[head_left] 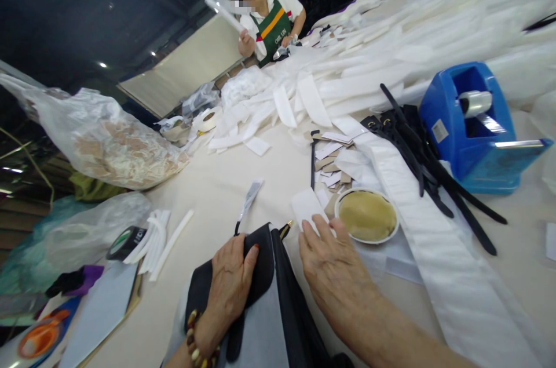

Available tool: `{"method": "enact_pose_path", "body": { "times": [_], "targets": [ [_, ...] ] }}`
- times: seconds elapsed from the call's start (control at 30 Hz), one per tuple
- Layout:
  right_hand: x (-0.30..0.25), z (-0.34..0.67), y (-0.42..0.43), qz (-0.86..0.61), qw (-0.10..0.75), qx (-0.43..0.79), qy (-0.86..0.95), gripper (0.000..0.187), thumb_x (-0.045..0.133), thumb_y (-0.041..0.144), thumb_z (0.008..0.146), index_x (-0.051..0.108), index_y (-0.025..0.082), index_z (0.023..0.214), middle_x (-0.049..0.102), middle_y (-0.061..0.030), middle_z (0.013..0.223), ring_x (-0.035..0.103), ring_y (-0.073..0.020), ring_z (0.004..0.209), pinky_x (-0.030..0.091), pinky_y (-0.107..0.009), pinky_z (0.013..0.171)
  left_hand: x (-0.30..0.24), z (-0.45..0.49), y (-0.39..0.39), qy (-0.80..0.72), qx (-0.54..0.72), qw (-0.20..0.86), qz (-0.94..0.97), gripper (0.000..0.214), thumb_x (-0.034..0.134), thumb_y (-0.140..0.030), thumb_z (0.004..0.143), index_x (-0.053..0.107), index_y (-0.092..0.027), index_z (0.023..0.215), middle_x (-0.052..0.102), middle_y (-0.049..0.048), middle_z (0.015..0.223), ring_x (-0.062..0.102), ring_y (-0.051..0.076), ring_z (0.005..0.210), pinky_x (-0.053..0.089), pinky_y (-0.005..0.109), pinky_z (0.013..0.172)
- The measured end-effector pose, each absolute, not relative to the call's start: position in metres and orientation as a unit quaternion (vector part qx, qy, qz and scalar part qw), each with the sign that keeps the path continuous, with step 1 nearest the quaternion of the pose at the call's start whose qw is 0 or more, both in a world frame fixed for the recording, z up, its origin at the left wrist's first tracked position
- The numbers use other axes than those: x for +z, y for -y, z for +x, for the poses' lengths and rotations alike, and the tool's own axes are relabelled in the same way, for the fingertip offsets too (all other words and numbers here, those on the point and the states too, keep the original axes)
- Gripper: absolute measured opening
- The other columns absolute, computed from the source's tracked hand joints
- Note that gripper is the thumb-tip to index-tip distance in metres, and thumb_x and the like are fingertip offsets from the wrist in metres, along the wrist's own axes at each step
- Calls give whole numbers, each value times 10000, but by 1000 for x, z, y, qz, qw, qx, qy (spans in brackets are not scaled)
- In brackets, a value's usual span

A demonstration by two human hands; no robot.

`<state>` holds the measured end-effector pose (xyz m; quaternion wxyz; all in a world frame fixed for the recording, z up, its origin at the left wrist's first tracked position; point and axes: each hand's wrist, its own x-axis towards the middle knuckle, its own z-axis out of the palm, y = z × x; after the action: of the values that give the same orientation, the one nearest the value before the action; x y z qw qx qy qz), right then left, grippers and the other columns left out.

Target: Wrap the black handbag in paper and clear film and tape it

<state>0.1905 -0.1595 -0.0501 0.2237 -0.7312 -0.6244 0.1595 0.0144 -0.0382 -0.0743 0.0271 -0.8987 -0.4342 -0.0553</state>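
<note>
A black and grey handbag (pixel 260 304) stands in front of me, its dark flap on top. My left hand (pixel 232 275), with a beaded bracelet at the wrist, grips the flap, fingers over its far edge and thumb along its side. To the right of the bag, my right hand (pixel 328 258) has its fingers closed on a small white rectangular piece (pixel 306 206), whose far end shows past the fingertips. Beside that hand is a round dish (pixel 368 215) of yellowish paste. A thin strap end with a clear wrapped tip (pixel 249 200) sticks out beyond the bag.
A blue tape dispenser (pixel 473 124) and black straps (pixel 428 165) lie at right, beside a long white strip (pixel 417 234). Small card pieces (pixel 332 159) lie behind the dish. White strips (pixel 160 240) and black tape (pixel 125 242) sit left. A co-worker (pixel 271 14) stands across the table.
</note>
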Motion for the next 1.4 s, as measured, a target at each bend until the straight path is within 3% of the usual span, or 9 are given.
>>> {"method": "enact_pose_path", "body": {
  "times": [0.1,0.23,0.37,0.5,0.73,0.97,1.13,1.4],
  "targets": [
    [-62,178,142,-697,368,289,544,346,343,-20,770,633,58,943,645,-196,932,585,-300,922,454,-447,823,-76,13,38,438,-58,22,-897,484,214,-464,899,508,-139,1104,596,110,1055,539,246,1035,413,447,913],
    [-86,169,123,-658,472,343,476,305,369,29,818,616,134,965,658,-94,926,592,-188,910,456,-298,842,-79,10,38,439,-62,13,-896,510,214,-477,901,496,-121,1133,581,119,1093,515,248,1073,391,449,943],
    [-93,169,119,-621,534,360,447,306,430,6,776,628,156,956,643,-65,980,567,-143,955,425,-243,884,-81,9,37,440,-67,6,-896,527,204,-493,899,502,-120,1121,585,122,1080,519,252,1064,393,459,938],
    [-98,168,116,-560,594,406,411,289,460,2,739,641,174,884,610,-42,916,548,-147,910,434,-271,853,-81,10,37,445,-83,5,-892,508,219,-505,891,506,-147,1108,594,109,1074,535,253,1040,403,470,925],
    [-107,167,112,-535,581,440,427,178,501,54,751,627,178,728,500,-42,961,514,-144,909,420,-274,859,-80,11,37,452,-93,-7,-887,499,230,-508,882,511,-156,1098,602,103,1044,543,251,1021,411,470,912],
    [-108,156,108,-558,636,421,325,250,498,25,721,600,173,895,584,-28,882,524,-160,850,418,-307,814,-81,12,37,458,-84,-17,-885,514,231,-515,881,507,-145,1108,588,114,1064,524,260,1041,389,479,927],
    [-109,149,106,-586,643,398,292,228,515,54,733,598,182,902,588,-28,884,521,-173,876,414,-318,822,-79,11,38,462,-80,-21,-883,525,224,-523,879,508,-145,1109,587,114,1068,521,264,1039,386,485,926],
    [-98,160,105,-656,501,341,450,165,451,64,829,587,158,833,611,-58,865,483,-186,836,390,-310,799,-82,10,39,449,-87,-11,-889,510,232,-503,888,503,-140,1121,585,118,1094,516,256,1063,382,482,941]
  ]
}}
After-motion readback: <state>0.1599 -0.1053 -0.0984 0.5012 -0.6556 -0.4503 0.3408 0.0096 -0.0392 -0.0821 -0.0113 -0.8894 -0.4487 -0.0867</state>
